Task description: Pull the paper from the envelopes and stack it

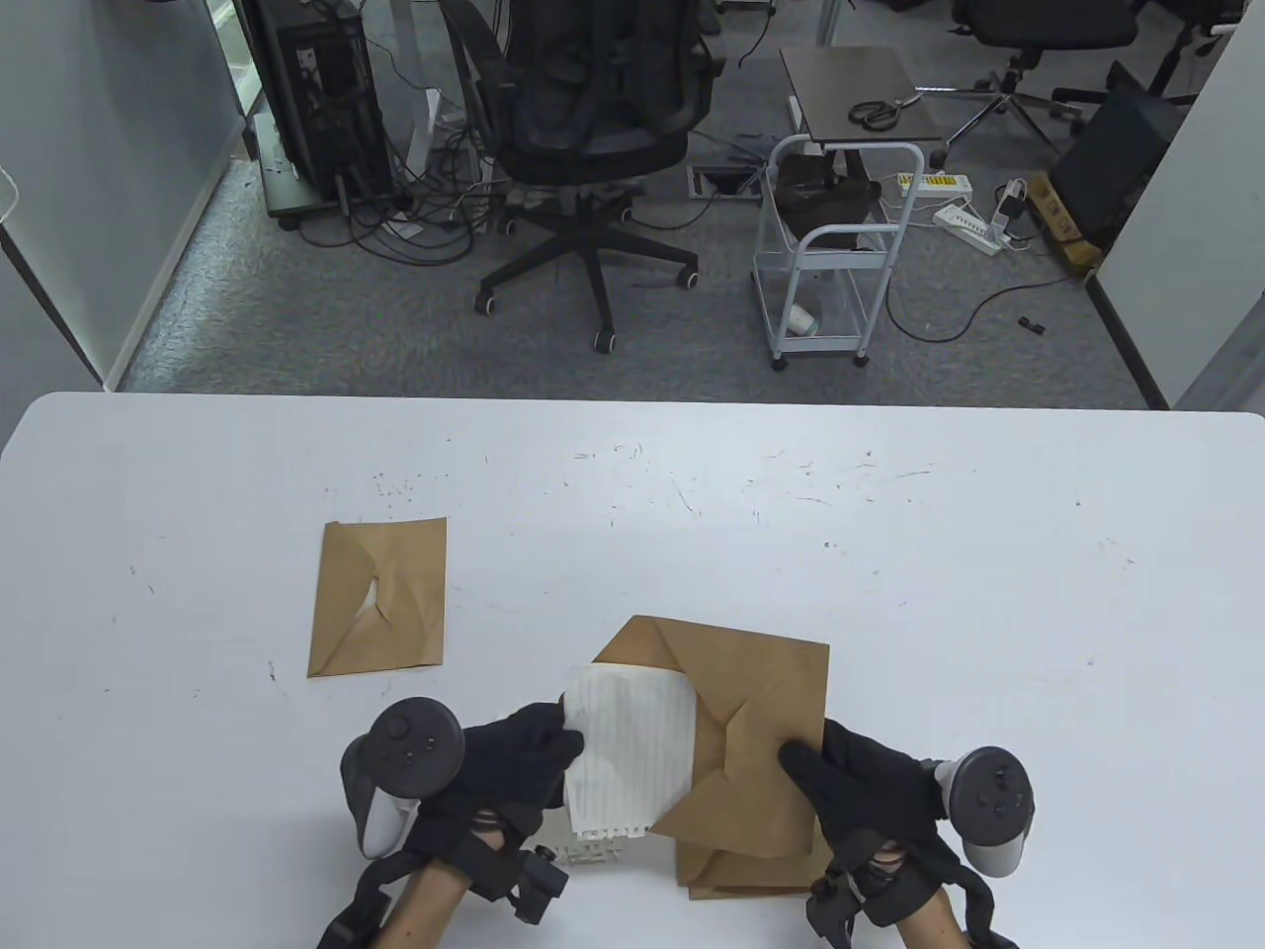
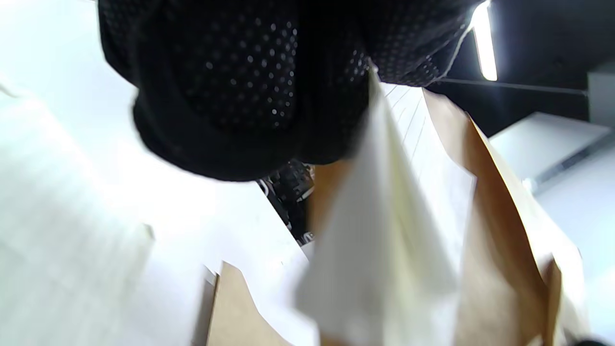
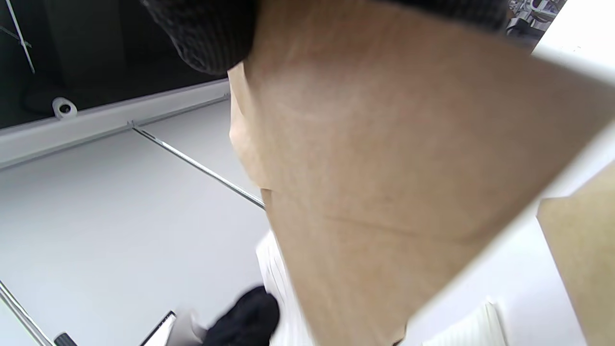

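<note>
Near the front edge of the white table (image 1: pixel 889 554), a lined sheet of paper (image 1: pixel 632 756) sticks halfway out of the open mouth of a brown envelope (image 1: pixel 756 732), and both are held up off the surface between the two hands. On the sheet's left edge the left hand (image 1: pixel 499 781) pinches, thumb on top and fingers curled under; the left wrist view shows the glove clamped on the pale sheet with the brown flap beside it. Over on the opposite side, the right hand (image 1: pixel 875 786) grips the envelope's right edge, thumb pressing on the face, the other fingers hidden behind it. Under the held envelope lies another brown envelope (image 1: pixel 731 875) flat on the table, and just beside it, below the sheet, a small stack of white paper (image 1: pixel 593 845) peeks out. Well apart, to the left and farther back, a third envelope (image 1: pixel 379 598) lies flat with its flap side up. Beyond the table stand an office chair (image 1: pixel 593 109) and a white cart (image 1: pixel 830 257).
</note>
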A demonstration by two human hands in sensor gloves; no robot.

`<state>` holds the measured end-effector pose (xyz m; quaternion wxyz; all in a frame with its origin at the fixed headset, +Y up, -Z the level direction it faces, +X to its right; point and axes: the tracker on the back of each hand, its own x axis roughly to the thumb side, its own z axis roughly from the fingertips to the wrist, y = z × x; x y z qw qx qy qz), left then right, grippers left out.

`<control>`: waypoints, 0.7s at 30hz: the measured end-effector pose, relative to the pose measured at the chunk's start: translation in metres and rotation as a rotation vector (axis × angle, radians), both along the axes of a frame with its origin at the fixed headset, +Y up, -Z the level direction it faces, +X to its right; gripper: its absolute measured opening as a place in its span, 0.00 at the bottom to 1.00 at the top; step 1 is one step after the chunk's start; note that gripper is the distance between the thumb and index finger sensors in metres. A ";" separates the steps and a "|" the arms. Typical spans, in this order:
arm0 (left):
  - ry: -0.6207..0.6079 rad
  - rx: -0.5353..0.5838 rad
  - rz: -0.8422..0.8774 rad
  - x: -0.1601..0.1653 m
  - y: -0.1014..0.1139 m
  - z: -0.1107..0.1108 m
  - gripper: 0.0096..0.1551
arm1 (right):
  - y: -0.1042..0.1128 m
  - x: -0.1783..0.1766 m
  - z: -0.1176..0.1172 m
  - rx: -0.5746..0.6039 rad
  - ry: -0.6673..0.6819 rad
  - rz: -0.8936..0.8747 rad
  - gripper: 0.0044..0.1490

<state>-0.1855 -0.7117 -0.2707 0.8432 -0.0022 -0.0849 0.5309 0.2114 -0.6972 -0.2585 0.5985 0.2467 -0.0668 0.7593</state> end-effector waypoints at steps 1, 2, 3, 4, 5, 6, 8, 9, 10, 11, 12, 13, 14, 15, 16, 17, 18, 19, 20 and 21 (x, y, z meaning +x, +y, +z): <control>0.012 -0.032 0.026 -0.006 -0.003 -0.001 0.24 | 0.001 0.002 -0.001 0.005 0.005 -0.012 0.25; 0.021 -0.075 0.054 -0.013 -0.006 -0.003 0.24 | 0.001 0.005 -0.001 0.000 -0.002 -0.025 0.25; 0.037 -0.107 0.071 -0.017 -0.009 -0.005 0.24 | 0.001 0.007 -0.002 -0.003 -0.011 -0.033 0.25; 0.067 -0.178 0.072 -0.021 -0.014 -0.007 0.24 | 0.001 0.009 -0.002 -0.005 -0.028 -0.047 0.25; 0.077 -0.240 0.046 -0.023 -0.019 -0.010 0.24 | 0.000 0.011 -0.004 -0.014 -0.032 -0.059 0.25; 0.083 -0.267 0.019 -0.024 -0.022 -0.012 0.24 | -0.001 0.012 -0.004 -0.022 -0.031 -0.063 0.25; 0.083 -0.341 -0.119 -0.026 -0.032 -0.017 0.24 | -0.003 0.013 -0.006 -0.032 -0.029 -0.080 0.25; 0.084 -0.354 -0.144 -0.026 -0.034 -0.017 0.24 | -0.004 0.013 -0.006 -0.034 -0.027 -0.079 0.25; 0.081 -0.371 -0.160 -0.026 -0.038 -0.019 0.24 | -0.004 0.013 -0.006 -0.037 -0.022 -0.069 0.25; 0.077 -0.379 -0.169 -0.025 -0.039 -0.019 0.24 | -0.004 0.012 -0.006 -0.036 -0.021 -0.065 0.25; 0.084 -0.391 -0.190 -0.024 -0.041 -0.019 0.24 | -0.005 0.012 -0.006 -0.035 -0.018 -0.061 0.25; 0.089 -0.392 -0.224 -0.024 -0.042 -0.019 0.24 | -0.005 0.011 -0.006 -0.036 -0.013 -0.057 0.25; 0.100 -0.392 -0.242 -0.024 -0.043 -0.019 0.24 | -0.005 0.011 -0.006 -0.035 -0.011 -0.054 0.25; 0.110 -0.398 -0.267 -0.025 -0.045 -0.020 0.24 | -0.005 0.010 -0.006 -0.033 -0.010 -0.053 0.25; 0.116 -0.399 -0.272 -0.025 -0.046 -0.020 0.24 | -0.005 0.011 -0.006 -0.033 -0.009 -0.053 0.25; 0.119 -0.402 -0.278 -0.024 -0.046 -0.020 0.24 | -0.005 0.011 -0.006 -0.032 -0.008 -0.055 0.25; 0.115 -0.409 -0.295 -0.024 -0.047 -0.020 0.24 | -0.005 0.011 -0.006 -0.031 -0.007 -0.058 0.25; 0.116 -0.413 -0.302 -0.024 -0.047 -0.021 0.24 | -0.005 0.011 -0.006 -0.031 -0.007 -0.061 0.25; 0.121 -0.417 -0.311 -0.024 -0.047 -0.021 0.25 | -0.004 0.012 -0.006 -0.031 -0.008 -0.064 0.25; 0.125 -0.424 -0.328 -0.024 -0.048 -0.021 0.25 | -0.004 0.012 -0.006 -0.030 -0.009 -0.066 0.25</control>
